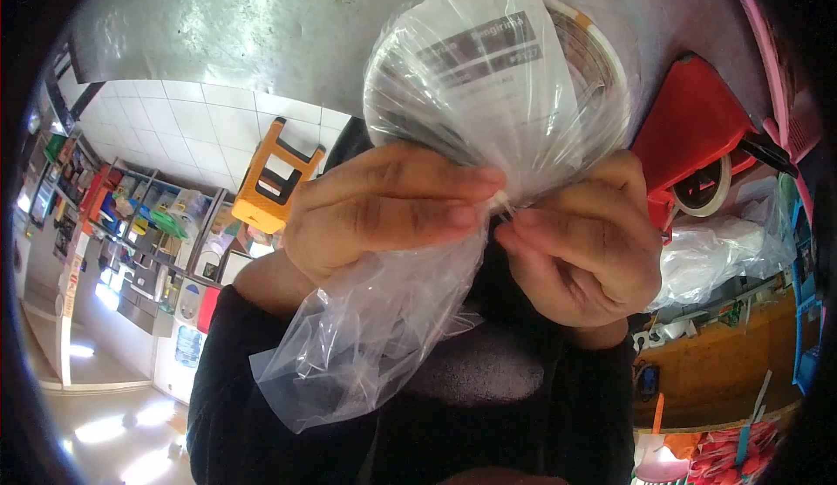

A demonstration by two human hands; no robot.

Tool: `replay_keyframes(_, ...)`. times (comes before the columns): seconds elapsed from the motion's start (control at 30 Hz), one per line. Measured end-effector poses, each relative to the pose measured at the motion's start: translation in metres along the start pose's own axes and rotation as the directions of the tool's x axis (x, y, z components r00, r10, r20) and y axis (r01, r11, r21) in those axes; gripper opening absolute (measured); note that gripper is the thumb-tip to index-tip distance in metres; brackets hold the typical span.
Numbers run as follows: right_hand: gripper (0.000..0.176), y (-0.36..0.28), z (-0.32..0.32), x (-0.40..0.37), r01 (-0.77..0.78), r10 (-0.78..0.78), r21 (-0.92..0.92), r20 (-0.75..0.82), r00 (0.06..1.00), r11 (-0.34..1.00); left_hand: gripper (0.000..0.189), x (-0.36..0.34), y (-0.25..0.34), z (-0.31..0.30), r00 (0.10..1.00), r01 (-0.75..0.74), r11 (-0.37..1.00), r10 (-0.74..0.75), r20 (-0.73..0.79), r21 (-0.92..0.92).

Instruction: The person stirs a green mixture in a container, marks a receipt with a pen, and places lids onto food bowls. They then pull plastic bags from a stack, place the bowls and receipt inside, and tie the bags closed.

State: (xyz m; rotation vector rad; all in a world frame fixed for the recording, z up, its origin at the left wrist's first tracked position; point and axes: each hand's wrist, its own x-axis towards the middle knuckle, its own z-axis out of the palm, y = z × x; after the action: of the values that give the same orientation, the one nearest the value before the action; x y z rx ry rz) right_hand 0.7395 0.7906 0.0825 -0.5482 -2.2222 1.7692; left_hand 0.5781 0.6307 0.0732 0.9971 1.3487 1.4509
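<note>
A clear plastic bag is gathered at its neck between my hands. Its full end encloses a round, white-rimmed item, partly hidden by a printed paper label, and rests on a grey metal tabletop. My left hand pinches the neck between thumb and fingers, and the loose open end of the bag hangs below it. Close beside it, my right hand is closed, its fingertips pinching a thin white tie at the gathered neck.
The metal tabletop spans the top. A red plastic object with a black handle and bundled clear plastic lie at right. A yellow-orange stool stands on white tiles at left, near loaded shelves.
</note>
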Motion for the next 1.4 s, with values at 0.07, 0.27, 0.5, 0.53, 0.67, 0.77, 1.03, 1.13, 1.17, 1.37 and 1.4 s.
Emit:
replay_keyframes(0.07,0.027,0.001,0.001,-0.001,-0.001,0.0,-0.014,-0.013,1.0,1.0,0.029,0.0,0.0,0.003,1.0,-0.008,1.0,0.008,-0.022,0.003)
replay_keyframes(0.27,0.029,0.0,0.001,0.004,0.009,-0.009,0.023,-0.027,1.0,1.0,0.021,0.005,-0.002,0.019,0.979,-0.154,0.959,0.181,-0.096,0.236)
replay_keyframes(0.5,0.025,-0.011,-0.017,0.025,-0.148,0.144,0.026,0.136,0.98,0.989,0.014,0.019,-0.013,0.019,0.857,-0.456,0.764,0.515,-0.005,0.457)
replay_keyframes(0.53,0.023,-0.014,-0.019,0.029,-0.161,0.162,-0.023,0.194,0.967,0.987,0.014,0.019,-0.014,0.019,0.856,-0.458,0.763,0.516,-0.004,0.456)
replay_keyframes(0.67,0.018,-0.015,-0.028,0.039,-0.147,0.172,-0.096,0.359,0.917,0.985,0.013,0.023,-0.013,0.017,0.856,-0.481,0.748,0.512,0.063,0.458)
replay_keyframes(0.77,0.016,-0.002,-0.029,0.033,-0.13,0.096,0.111,0.274,0.957,0.985,0.014,0.02,-0.01,0.009,0.899,-0.424,0.814,0.432,0.075,0.397)
replay_keyframes(1.03,0.015,-0.005,-0.031,0.024,0.18,-0.132,-0.369,0.153,0.979,0.912,0.02,0.008,-0.003,0.026,0.988,0.073,0.992,-0.058,-0.141,0.102)
replay_keyframes(1.13,0.012,-0.015,-0.03,0.022,0.262,-0.156,-0.564,0.23,0.961,0.783,0.031,0.023,0.021,0.031,0.99,0.02,0.95,0.024,-0.137,0.313)
replay_keyframes(1.17,0.011,-0.018,-0.028,0.024,0.249,-0.111,-0.622,0.253,0.961,0.742,0.03,0.026,0.023,0.039,0.985,-0.025,0.924,0.087,-0.147,0.381)
replay_keyframes(1.37,0.011,-0.016,-0.017,0.024,0.265,-0.046,-0.735,0.304,0.952,0.624,0.031,0.022,0.027,0.05,0.987,-0.099,0.517,0.158,0.019,0.85)
replay_keyframes(1.4,0.011,-0.018,-0.02,0.022,0.25,-0.061,-0.745,0.272,0.96,0.618,0.031,0.021,0.024,0.05,0.986,-0.064,0.518,0.165,-0.026,0.853)
